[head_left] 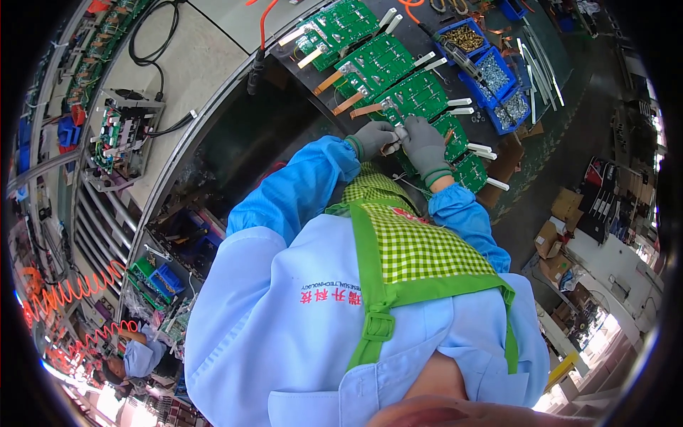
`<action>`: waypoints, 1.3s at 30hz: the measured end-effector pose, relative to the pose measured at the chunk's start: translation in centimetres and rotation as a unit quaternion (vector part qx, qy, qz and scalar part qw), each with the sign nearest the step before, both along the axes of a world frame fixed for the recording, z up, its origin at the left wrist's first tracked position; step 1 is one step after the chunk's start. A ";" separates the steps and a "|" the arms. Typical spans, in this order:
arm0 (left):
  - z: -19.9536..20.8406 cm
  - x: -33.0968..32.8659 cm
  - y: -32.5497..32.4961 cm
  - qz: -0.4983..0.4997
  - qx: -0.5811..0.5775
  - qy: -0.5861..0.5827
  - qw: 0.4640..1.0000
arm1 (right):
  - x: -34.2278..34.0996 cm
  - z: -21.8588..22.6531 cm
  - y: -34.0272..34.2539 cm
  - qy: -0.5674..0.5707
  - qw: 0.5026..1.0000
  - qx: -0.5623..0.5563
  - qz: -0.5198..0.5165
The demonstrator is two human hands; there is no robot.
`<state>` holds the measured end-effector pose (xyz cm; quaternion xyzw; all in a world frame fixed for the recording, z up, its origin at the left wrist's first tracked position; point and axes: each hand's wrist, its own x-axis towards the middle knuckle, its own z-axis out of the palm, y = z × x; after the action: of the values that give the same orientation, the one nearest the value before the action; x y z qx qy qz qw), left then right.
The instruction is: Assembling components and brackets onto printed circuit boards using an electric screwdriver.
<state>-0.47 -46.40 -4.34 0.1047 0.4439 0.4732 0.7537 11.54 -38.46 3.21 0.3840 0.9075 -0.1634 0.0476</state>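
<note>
Both my hands, in grey gloves, meet over a row of green circuit boards at the table's near edge. My left hand is closed, its fingertips by the end of a board. Right beside it my right hand has its fingers bent together and pointing down at the same spot. A small piece between the fingertips is mostly hidden, and I cannot make out what it is. Just beyond lies a circuit board with a copper strip sticking out at its left and white strips at its right. Another circuit board lies farther off.
Blue bins of small metal fasteners stand right of the boards, one bin holding brass-coloured pieces. A power screwdriver lies across them. Long metal strips lie farther right. A black-tipped tool hangs on a red cord at left.
</note>
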 end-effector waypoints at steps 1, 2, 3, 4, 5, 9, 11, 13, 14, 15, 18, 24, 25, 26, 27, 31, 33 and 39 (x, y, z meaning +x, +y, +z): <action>0.0 -0.1 0.0 0.003 -0.005 0.007 1.000 | -0.5 0.6 0.0 -0.021 1.000 0.011 0.011; -0.2 -0.1 0.0 0.005 -0.006 0.008 1.000 | -0.9 0.8 0.0 -0.041 0.999 0.021 0.022; -0.5 -0.1 -0.1 0.014 0.010 -0.007 1.000 | -1.1 0.5 0.2 -0.041 0.999 0.021 0.023; -0.2 -0.1 0.0 0.021 0.028 -0.024 0.999 | -1.2 0.2 0.7 -0.071 0.997 0.008 0.024; 0.1 0.1 -0.1 0.018 0.028 -0.025 0.999 | -1.1 0.1 1.0 -0.101 0.995 -0.004 0.025; 0.5 -0.4 -0.1 0.017 0.009 -0.012 1.000 | 0.1 0.6 0.8 -0.037 0.996 -0.075 -0.028; 0.2 -0.6 -0.3 -0.024 0.002 0.003 1.000 | 0.8 0.8 0.0 0.123 0.987 -0.100 -0.034; 0.0 -0.7 -0.3 0.010 -0.005 -0.037 0.999 | 0.4 0.3 -0.2 0.074 0.996 -0.054 -0.012; -0.1 -0.5 -0.1 0.005 -0.003 -0.037 0.999 | 0.1 0.2 -0.3 0.025 1.000 -0.009 0.014; -0.2 -0.4 0.1 -0.002 -0.001 -0.032 0.999 | 0.1 0.2 -0.3 0.024 1.000 0.006 0.016; -0.7 -0.5 0.1 -0.002 0.012 -0.040 0.999 | 0.1 0.0 -0.5 -0.011 1.000 0.021 0.000; 0.2 -0.2 0.4 0.033 -0.008 -0.045 0.998 | -0.7 0.5 -0.6 -0.037 0.998 0.028 -0.036; 0.5 -0.6 0.1 0.002 0.000 -0.027 1.000 | -1.0 0.5 -1.3 -0.027 0.999 0.036 -0.026; 0.7 -1.0 -0.1 -0.029 0.007 -0.009 1.000 | -1.2 0.3 -1.0 -0.024 0.999 0.036 -0.031; 0.3 -0.3 0.0 0.006 0.023 -0.044 0.999 | -1.3 0.1 -0.4 -0.057 0.997 0.041 -0.016; 1.6 0.0 -0.3 0.061 0.009 -0.043 0.997 | -1.1 0.1 -0.9 -0.107 0.993 0.047 -0.024; 0.3 0.0 -0.1 0.031 0.024 -0.077 0.996 | -0.7 0.8 -0.9 -0.115 0.992 0.051 -0.030; -4.3 -3.7 -3.2 0.008 -0.072 -0.150 0.986 | 2.7 3.9 -4.0 0.021 0.998 -0.019 -0.057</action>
<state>-4.15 -49.60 -8.67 -0.0254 0.3591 0.4567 0.8135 14.23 -42.48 7.12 0.4304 0.8817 -0.1912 0.0268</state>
